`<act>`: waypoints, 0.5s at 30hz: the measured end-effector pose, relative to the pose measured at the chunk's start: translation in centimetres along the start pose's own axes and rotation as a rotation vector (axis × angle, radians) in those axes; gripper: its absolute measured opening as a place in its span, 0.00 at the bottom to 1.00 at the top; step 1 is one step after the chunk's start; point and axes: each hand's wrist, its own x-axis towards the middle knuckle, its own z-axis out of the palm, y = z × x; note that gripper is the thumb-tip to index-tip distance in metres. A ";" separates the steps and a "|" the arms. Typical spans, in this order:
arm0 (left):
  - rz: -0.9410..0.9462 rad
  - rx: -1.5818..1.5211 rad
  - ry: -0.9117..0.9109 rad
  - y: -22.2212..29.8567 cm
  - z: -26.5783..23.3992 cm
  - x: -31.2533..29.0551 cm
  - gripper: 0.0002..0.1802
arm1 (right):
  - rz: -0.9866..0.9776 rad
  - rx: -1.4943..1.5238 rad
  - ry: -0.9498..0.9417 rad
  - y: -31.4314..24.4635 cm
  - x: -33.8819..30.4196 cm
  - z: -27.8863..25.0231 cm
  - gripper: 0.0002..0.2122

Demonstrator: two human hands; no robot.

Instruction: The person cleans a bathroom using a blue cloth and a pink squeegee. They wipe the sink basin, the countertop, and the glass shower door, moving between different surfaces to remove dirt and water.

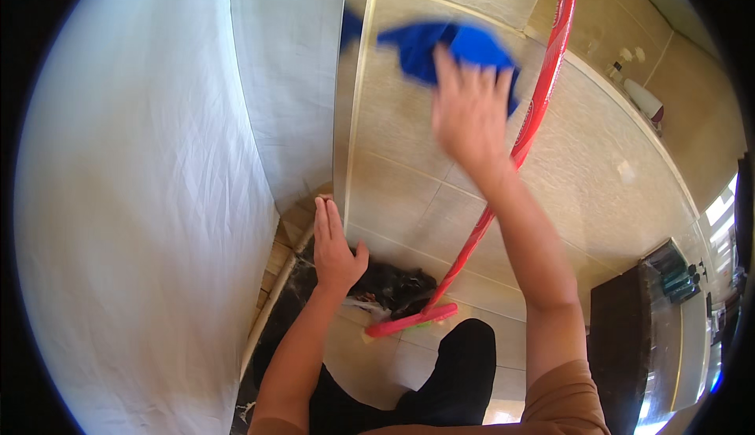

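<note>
My right hand [472, 116] is raised, its fingers spread over a bunched blue cloth [481, 45] and pressing it against the beige tiled wall [409, 132]. Hand and cloth are slightly blurred. Lower and to the left, my left hand [336, 252] holds nothing. Its fingers stretch upward and its thumb stands apart, beside the lower end of a narrow upright panel edge [340, 144]. Whether the fingertips touch that edge, I cannot tell. A red pole [543, 93] slants past my right wrist down to a pink broom-like head [413, 321] on the floor.
A pale curtain [149, 199] hangs along the left. Behind the pink head lies a black plastic bag [397, 285]. A ledge at upper right bears a white bottle [643, 100]. At lower right stands a dark cabinet [617, 333] with bottles [680, 282] on top.
</note>
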 end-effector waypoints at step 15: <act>-0.042 -0.233 -0.061 -3.1 -1.7 -0.3 0.46 | 0.297 1.509 0.379 -13.8 3.5 6.5 0.25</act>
